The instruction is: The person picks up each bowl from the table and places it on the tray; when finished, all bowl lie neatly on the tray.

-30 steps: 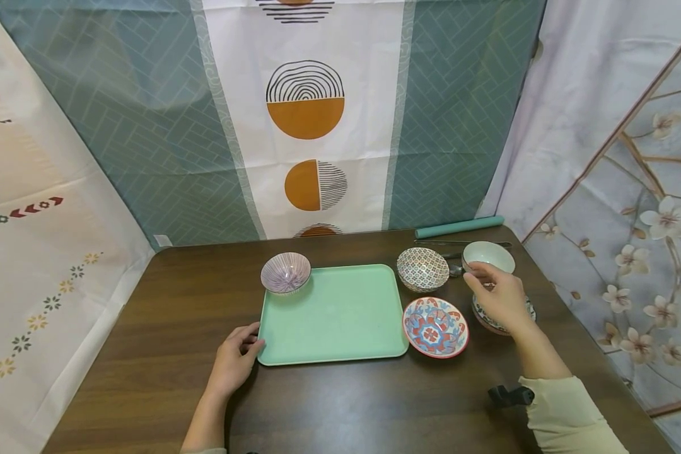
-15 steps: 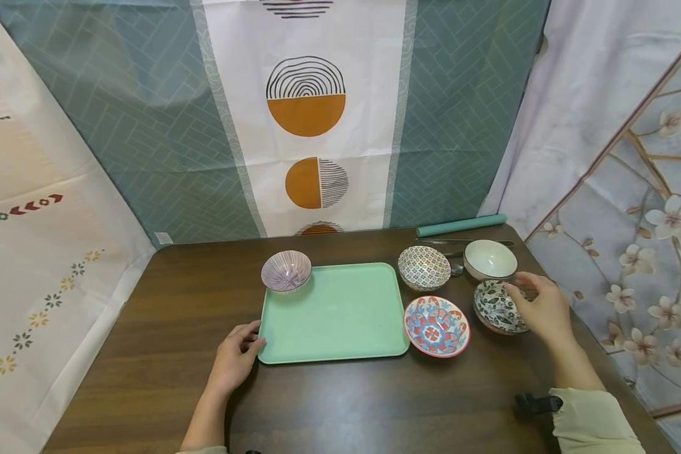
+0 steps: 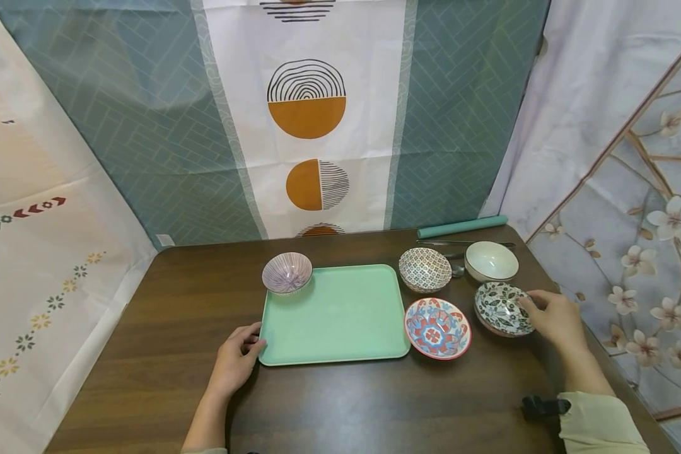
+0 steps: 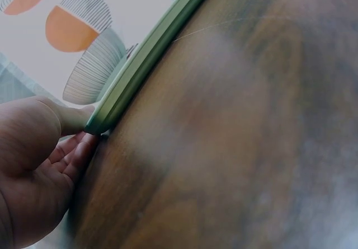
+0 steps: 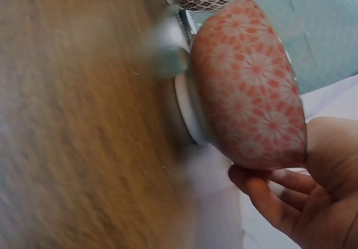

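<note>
My left hand (image 3: 235, 359) pinches the front left corner of a mint green tray (image 3: 335, 315); the left wrist view has the thumb above the tray's rim (image 4: 128, 75) and the fingers below. On the right, my right hand (image 3: 558, 318) holds the near right side of a leaf-patterned bowl (image 3: 502, 310). Seen from the right wrist, this bowl's outside (image 5: 251, 92) carries red and white flowers, with the thumb at the rim and fingers against its underside. A purple-striped bowl (image 3: 287, 273) sits at the tray's back left corner.
Right of the tray are a red and blue patterned bowl (image 3: 437, 329), a small-patterned bowl (image 3: 425, 270) and a white bowl (image 3: 491, 261). A spoon (image 3: 457, 271) lies between the back bowls. Behind lie thin utensils (image 3: 459, 243) and a teal roll (image 3: 462, 227).
My right hand has moved from in front of the white bowl, right and toward me, onto the leaf-patterned bowl's rim. The left hand and tray have stayed in place.
</note>
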{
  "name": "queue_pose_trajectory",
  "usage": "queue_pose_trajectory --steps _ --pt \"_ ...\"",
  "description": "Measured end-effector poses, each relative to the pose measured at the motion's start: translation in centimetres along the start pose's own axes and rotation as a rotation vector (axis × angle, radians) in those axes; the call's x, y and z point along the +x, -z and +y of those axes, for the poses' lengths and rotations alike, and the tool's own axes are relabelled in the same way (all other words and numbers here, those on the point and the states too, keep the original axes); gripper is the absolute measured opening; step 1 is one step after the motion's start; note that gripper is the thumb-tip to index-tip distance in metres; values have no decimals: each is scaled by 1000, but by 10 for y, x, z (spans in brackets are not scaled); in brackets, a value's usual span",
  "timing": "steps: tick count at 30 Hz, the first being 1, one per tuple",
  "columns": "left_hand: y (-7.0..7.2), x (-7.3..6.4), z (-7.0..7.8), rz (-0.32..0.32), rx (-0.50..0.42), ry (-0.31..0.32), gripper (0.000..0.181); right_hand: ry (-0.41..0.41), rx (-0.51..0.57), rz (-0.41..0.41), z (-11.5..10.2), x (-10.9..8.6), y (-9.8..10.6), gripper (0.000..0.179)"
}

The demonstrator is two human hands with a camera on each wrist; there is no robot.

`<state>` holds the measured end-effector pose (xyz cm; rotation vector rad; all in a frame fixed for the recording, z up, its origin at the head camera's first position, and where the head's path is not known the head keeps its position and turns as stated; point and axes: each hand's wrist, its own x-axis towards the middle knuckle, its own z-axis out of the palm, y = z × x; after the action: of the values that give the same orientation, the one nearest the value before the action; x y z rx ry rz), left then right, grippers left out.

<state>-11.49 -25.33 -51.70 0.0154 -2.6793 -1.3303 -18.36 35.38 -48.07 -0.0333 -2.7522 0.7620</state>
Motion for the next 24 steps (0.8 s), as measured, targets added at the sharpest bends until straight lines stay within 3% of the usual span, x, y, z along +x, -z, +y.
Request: queue_pose_trajectory --steps 8,15,24 --pt "0 0 0 -7 -8 5 38 29 21 -109 3 -3 8 35" --pt "0 -1 1 -7 -4 3 39 44 28 -33 -2 -2 13 34" --pt "1 -2 0 -18 -7 21 39 110 60 26 -30 6 27 32"
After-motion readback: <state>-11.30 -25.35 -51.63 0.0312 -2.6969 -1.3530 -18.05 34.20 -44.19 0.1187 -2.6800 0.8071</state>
